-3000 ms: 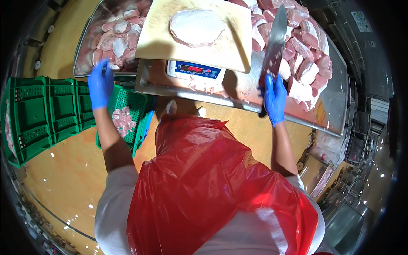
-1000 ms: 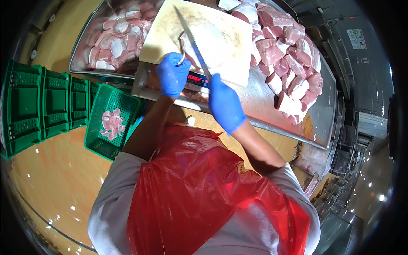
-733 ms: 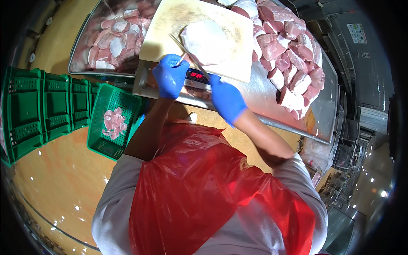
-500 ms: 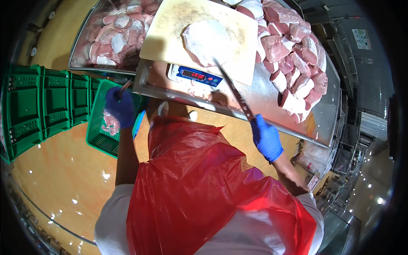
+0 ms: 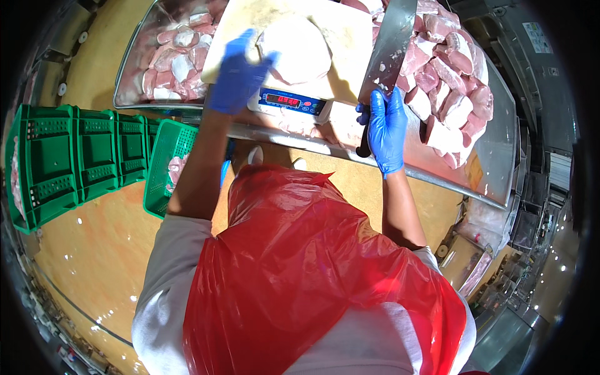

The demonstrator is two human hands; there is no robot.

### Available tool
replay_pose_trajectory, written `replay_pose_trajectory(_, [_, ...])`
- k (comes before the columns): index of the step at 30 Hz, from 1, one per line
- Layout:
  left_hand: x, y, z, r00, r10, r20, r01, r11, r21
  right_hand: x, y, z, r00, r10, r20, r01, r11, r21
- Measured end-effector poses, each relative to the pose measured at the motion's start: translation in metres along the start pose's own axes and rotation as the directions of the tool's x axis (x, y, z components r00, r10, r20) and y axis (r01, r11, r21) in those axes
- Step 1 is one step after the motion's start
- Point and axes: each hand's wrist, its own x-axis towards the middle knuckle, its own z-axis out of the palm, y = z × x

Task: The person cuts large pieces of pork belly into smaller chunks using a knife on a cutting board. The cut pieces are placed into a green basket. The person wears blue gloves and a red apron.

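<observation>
My left hand [image 5: 240,74], blue-gloved and a little blurred, reaches over the front left of the cream cutting board [image 5: 240,19]. Its fingers are spread, with nothing seen in them, beside a large pale slab of meat [image 5: 295,50]. My right hand [image 5: 386,132], also blue-gloved, is closed round the dark handle of a knife [image 5: 392,47]. The wide steel blade points away from me, upright in the view, at the board's right edge. Just in front of the board shows a digital scale [image 5: 290,101] with red lit figures.
Cut meat chunks fill a metal tray [image 5: 119,87] at the left and heap up [image 5: 447,81] on the steel table [image 5: 494,144] at the right. A green basket [image 5: 156,178] holding meat scraps stands lower left, next to a row of green crates [image 5: 53,162].
My left hand has come up from over the green basket to the slab. My right hand has moved up and inward, and the knife has swung off the slab, its broad side now showing.
</observation>
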Motion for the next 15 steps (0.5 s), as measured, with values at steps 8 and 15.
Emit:
replay_pose_trajectory(8, [0.041, -0.007, 0.039, 0.862, 0.471, 0.188, -0.451, 0.881, -0.139, -0.012, 0.015, -0.006, 0.996, 0.02, 0.083, -0.008, 0.99, -0.143])
replay_pose_trajectory(15, [-0.007, 0.003, 0.0, 0.882, 0.47, 0.038, -0.468, 0.883, -0.04, -0.017, 0.035, 0.009, 0.961, -0.099, 0.258, 0.207, 0.876, -0.435])
